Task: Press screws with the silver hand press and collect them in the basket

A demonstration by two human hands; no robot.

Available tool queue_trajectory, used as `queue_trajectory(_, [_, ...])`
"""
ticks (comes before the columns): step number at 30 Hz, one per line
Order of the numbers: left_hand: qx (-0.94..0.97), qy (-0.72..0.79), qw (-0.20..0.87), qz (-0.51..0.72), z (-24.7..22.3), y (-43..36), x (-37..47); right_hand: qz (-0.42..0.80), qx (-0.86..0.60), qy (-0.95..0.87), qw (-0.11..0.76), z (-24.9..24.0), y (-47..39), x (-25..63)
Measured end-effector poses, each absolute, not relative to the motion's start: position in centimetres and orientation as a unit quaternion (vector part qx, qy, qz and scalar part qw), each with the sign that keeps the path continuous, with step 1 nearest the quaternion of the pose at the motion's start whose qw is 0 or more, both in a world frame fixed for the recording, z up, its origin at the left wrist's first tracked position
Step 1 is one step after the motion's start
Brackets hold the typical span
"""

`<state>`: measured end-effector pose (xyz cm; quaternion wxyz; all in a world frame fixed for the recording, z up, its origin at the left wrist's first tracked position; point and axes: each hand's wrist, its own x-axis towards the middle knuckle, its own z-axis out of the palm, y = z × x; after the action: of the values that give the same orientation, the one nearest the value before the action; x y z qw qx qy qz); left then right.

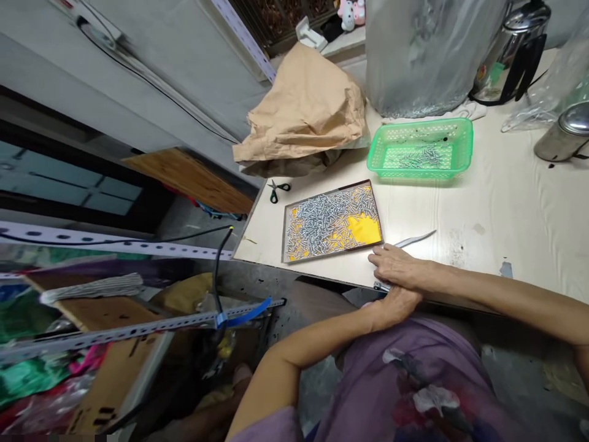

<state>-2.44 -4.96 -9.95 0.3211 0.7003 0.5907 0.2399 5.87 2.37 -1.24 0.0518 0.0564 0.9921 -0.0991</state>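
Note:
My right hand (396,267) is at the front edge of the table, fingers curled downward and closed; what they hold is hidden. Just below it, touching, my left hand (399,305) is closed with its fingers mostly covered. A small metal piece (381,286) sticks out beside both hands at the table edge; its kind is unclear. Behind my right hand lies a thin, pointed, greyish tool (416,238). To the left, a shallow tray (332,254) with a yellow bottom (363,230) holds many small silvery metal pins or screws (322,215).
A green plastic basket (418,174) with similar metal pieces stands farther back. Black-handled scissors (278,189) lie near the left edge. Behind are a crumpled brown paper bag (308,104), a large clear plastic bag (423,55), a kettle (510,55) and a metal cup (562,135).

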Motion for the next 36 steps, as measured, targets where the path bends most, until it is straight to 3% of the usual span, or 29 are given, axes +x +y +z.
queue_trajectory(4, [0.591, 0.723, 0.252, 0.255, -10.7, -4.2, -3.6, -0.164, 0.018, 0.986, -0.007, -2.1, 2.7, 5.3])
queue_trajectory(7, [0.626, 0.708, 0.216, 0.244, -10.2, -4.2, -3.6, -0.22, 0.006, 0.972, -0.078, -0.8, 3.3, 5.5])
queue_trajectory(13, [0.722, 0.639, 0.125, 0.232, -5.8, -2.1, -5.5, -0.245, 0.186, 0.885, -0.349, 5.0, 9.8, 8.3])
queue_trajectory(18, [0.743, 0.66, 0.003, 0.116, -2.3, 1.8, -11.4, -0.154, 0.356, 0.839, -0.383, 7.0, 17.7, 10.7])
queue_trajectory(24, [0.782, 0.622, 0.015, -0.029, -2.1, 4.4, -14.7, -0.121, 0.392, 0.814, -0.41, 7.4, 18.3, 12.7])
queue_trajectory(28, [0.808, 0.585, 0.027, -0.064, -2.0, 4.3, -14.8, -0.193, 0.311, 0.867, -0.339, 5.3, 12.3, 13.5])
queue_trajectory(31, [0.815, 0.574, 0.042, -0.067, -1.7, 4.2, -15.2, -0.26, 0.24, 0.913, -0.202, 2.9, 6.9, 13.9])
queue_trajectory(36, [0.773, 0.629, 0.089, 0.011, -0.6, 4.0, -14.9, -0.248, 0.282, 0.926, -0.027, 0.9, 1.8, 14.5])
